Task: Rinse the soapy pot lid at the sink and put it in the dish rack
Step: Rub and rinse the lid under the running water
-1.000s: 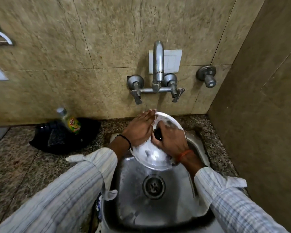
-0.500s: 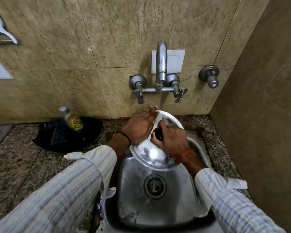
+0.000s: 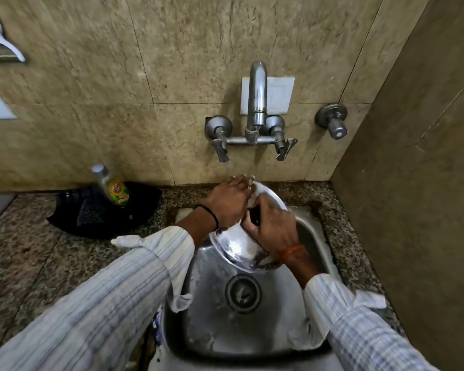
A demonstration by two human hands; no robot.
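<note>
Rinsing: a thin stream of water (image 3: 254,162) falls from the tap (image 3: 256,103) onto the far edge of the pot lid (image 3: 239,245), which is held over the back of the sink (image 3: 206,303).
Pot lid: round, shiny steel, tilted with its far edge higher and close to the wall; its near edge hangs above the drain (image 3: 243,293). White suds cling to its lower half.
Right hand (image 3: 273,228): fingers (image 3: 255,207) clenched around the black knob (image 3: 254,216) at the lid's middle; an orange thread sits on the wrist.
Left hand (image 3: 227,200): laid flat on the lid's upper left part, fingers spread loose toward the stream, palm pressing the metal and gripping nothing; a black band circles the wrist.
Sleeves: both arms wear a pale striped shirt with the cuffs turned back and hanging open.
Sink: a steel basin, wet, let into the speckled granite tabletop (image 3: 24,263).
Tap: wall-mounted, a curved spout between two lever handles, with a white plate behind it and a separate valve (image 3: 332,120) off to the right.
Left of the sink: a black tray (image 3: 97,218) rests on the tabletop against the wall, with a small bottle (image 3: 113,187) bearing a yellow-green label leaning in it.
Walls: beige stone tiles, with a corner close to the right of the sink.
</note>
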